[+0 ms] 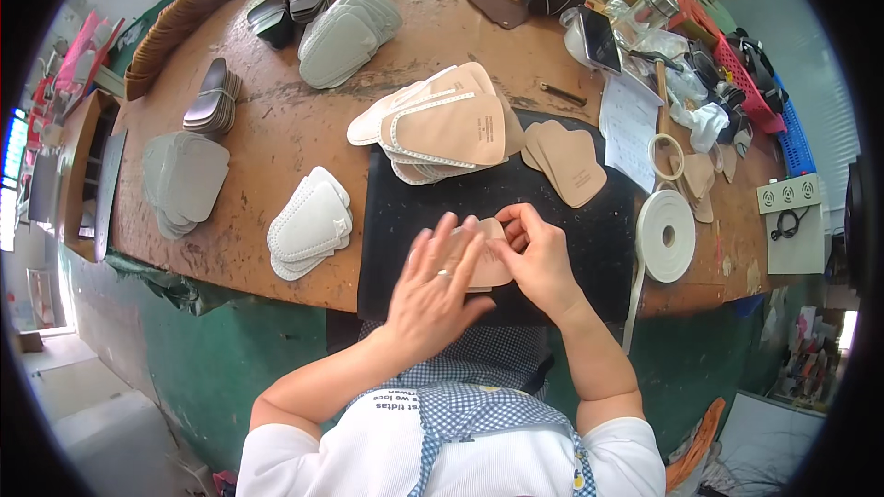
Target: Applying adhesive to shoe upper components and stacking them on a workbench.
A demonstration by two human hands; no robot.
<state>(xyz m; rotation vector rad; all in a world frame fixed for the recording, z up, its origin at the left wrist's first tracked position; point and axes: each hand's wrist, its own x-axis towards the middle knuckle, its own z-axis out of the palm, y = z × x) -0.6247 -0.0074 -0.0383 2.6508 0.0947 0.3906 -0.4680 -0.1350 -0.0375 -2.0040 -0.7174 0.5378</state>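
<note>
On a black mat (pixel 594 262) at the table's front, my left hand (pixel 428 290) lies flat with its fingers stretched over a tan, rounded insole-like piece (pixel 494 267). My right hand (pixel 541 262) pinches the right edge of that piece between thumb and forefinger. Part of the piece is covered by the left fingers. Beyond the hands, a fanned stack of larger tan pieces (pixel 451 129) with white, dotted borders overlaps the mat's far edge. Several small plain tan pieces (pixel 573 166) lie fanned to its right.
White dotted pieces (pixel 313 221) and grey stacks (pixel 189 179) sit on the left. A white tape roll (pixel 677 235) lies right of the mat, its strip hanging over the front edge. Behind it are a tape ring (pixel 680 158), papers (pixel 629 124), a phone (pixel 600 40) and a red basket (pixel 750 97).
</note>
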